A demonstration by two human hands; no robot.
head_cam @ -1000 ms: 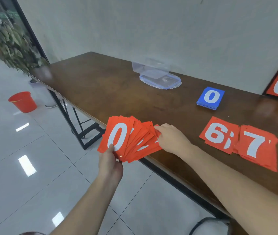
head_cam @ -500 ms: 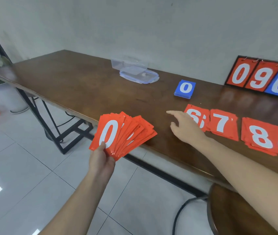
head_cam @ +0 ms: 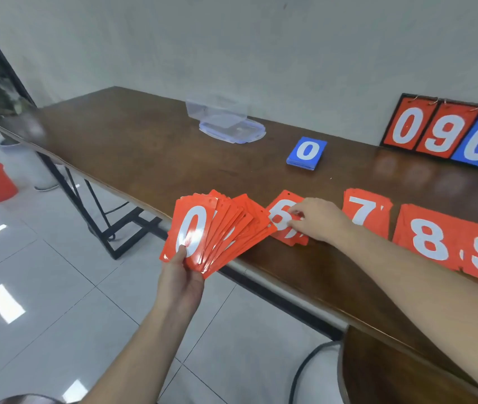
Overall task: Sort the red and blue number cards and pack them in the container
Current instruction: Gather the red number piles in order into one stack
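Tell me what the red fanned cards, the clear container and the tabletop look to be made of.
Fanned red cards held by the left hand: likely thin glossy plastic; glare on the 0, stiff flat edges.
Container: clear plastic; see-through walls, blue-edged lid beside it.
Table: dark wood or veneer, polished; faint reflections show.

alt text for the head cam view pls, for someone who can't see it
A left hand holds a fan of red number cards while the right hand fingers the red 6 pile on a wooden table.
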